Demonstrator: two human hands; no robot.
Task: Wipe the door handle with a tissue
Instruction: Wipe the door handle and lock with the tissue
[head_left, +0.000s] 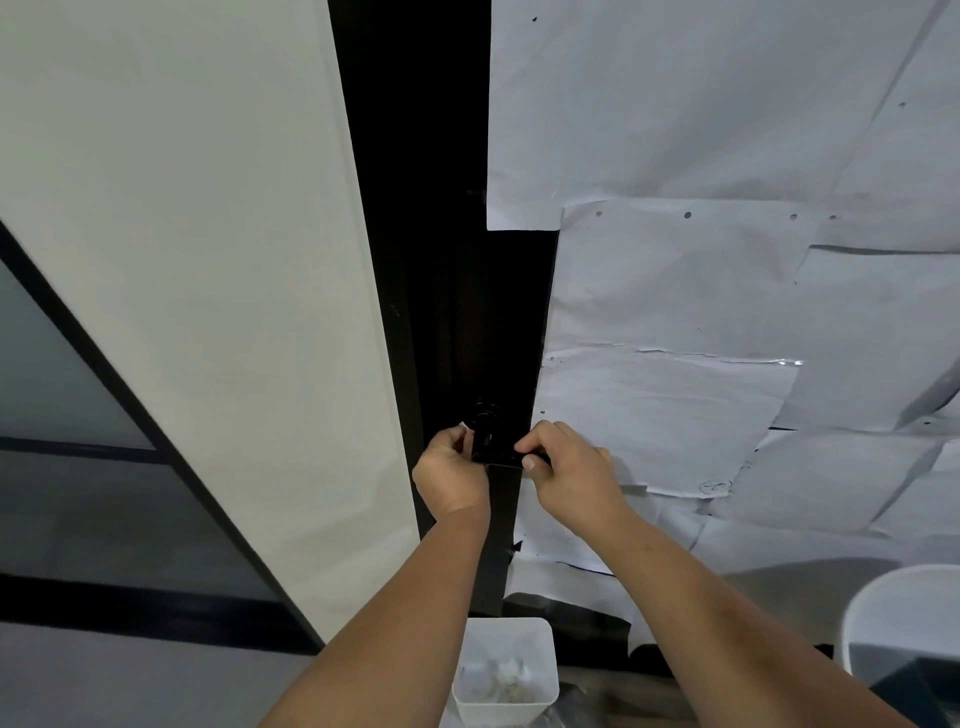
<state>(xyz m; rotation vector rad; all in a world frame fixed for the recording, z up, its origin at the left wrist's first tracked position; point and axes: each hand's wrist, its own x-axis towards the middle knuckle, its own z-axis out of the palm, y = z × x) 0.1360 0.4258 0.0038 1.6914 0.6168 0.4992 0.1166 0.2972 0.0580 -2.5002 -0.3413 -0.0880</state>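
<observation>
A pale wall panel (197, 260) flanks the black door frame (415, 208). The left hand (451, 475) pinches a white tissue (462, 427) against the black door handle (485, 441); the right hand (569, 467) grips the lever's end. Taped paper sheets (727, 260) cover the door. Below stand a white bin (504, 670) and a bucket (904, 613).

Door handle (487, 439) at lower centre of frame, left hand (451, 475) just left, right hand (569, 475) just right (touching lever end). Square bin (505, 670) below; round bucket (904, 623) lower right.
</observation>
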